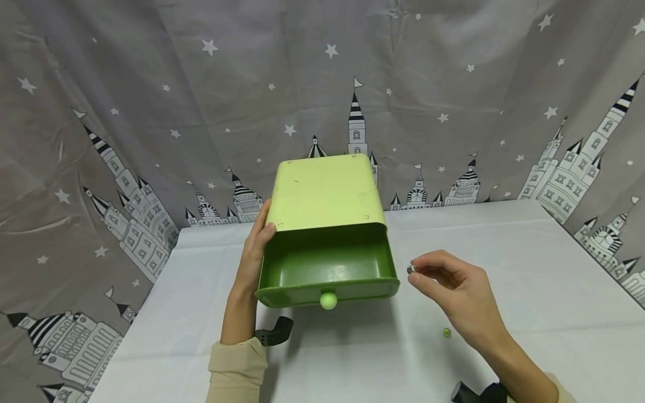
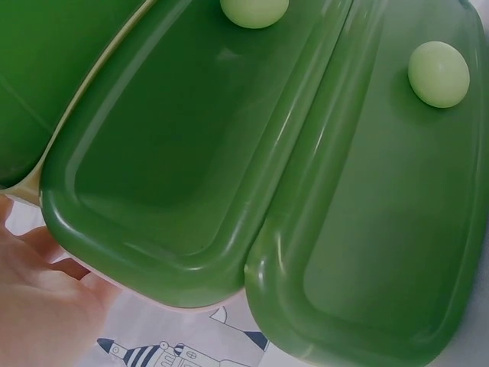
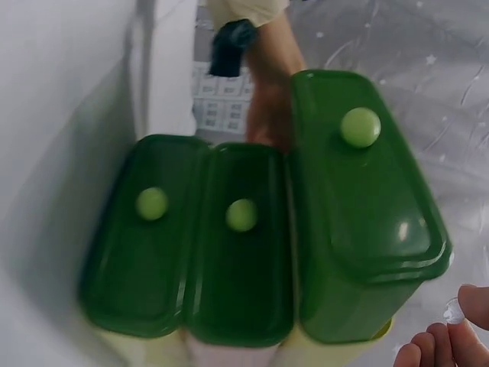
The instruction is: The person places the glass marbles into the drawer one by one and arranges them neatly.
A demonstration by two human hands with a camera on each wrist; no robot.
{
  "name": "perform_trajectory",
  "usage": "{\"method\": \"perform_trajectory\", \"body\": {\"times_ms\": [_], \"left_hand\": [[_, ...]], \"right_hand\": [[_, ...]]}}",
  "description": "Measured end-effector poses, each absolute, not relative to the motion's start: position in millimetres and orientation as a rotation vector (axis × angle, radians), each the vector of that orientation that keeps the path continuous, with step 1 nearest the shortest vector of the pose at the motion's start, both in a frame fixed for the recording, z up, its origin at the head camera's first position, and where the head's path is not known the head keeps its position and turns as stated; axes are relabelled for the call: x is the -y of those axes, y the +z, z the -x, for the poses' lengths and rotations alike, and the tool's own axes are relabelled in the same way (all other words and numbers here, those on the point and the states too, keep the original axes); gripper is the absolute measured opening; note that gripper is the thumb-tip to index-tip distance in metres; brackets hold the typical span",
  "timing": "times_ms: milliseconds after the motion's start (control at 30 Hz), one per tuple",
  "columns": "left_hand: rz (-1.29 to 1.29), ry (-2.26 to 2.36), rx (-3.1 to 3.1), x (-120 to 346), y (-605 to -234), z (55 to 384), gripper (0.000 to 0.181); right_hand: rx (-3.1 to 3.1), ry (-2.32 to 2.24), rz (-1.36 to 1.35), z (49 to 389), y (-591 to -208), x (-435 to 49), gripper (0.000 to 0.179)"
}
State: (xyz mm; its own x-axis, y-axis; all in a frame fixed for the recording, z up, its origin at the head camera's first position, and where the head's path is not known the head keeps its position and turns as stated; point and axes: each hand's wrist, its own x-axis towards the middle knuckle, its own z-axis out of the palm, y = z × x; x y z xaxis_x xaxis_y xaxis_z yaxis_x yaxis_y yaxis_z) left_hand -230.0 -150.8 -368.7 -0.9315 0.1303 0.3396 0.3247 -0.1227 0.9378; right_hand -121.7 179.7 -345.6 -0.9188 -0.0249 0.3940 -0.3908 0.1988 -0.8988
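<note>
A small drawer cabinet with a pale yellow-green top stands in the middle of the head view. Its top green drawer is pulled out, and the inside that shows is bare. My left hand grips the cabinet's left side, thumb at the front edge. To the right of the drawer, my right hand pinches a small clear, silvery bead between thumb and fingertips, apart from the cabinet. The two lower drawers, a middle one and a bottom one, are closed, each with a round light-green knob.
A small green bead lies on the white tablecloth, below the right hand. Behind the table hangs a grey curtain printed with castles and stars. Black camera mounts sit at both wrists.
</note>
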Motion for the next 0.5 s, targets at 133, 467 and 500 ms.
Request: {"method": "perform_trajectory", "body": {"times_ms": [133,467,500], "left_hand": [[0.515,-2.188,1.991,151,-369,230,0.064],[0.517,-2.187,1.992,151,-367,229,0.064],[0.516,-2.189,1.991,151,-367,229,0.064]], "right_hand": [[2.110,1.840,-0.479,124,-336,-169,0.015],[1.939,1.817,-0.745,142,-319,-137,0.016],[1.935,1.807,-0.764,143,-319,-134,0.016]]}}
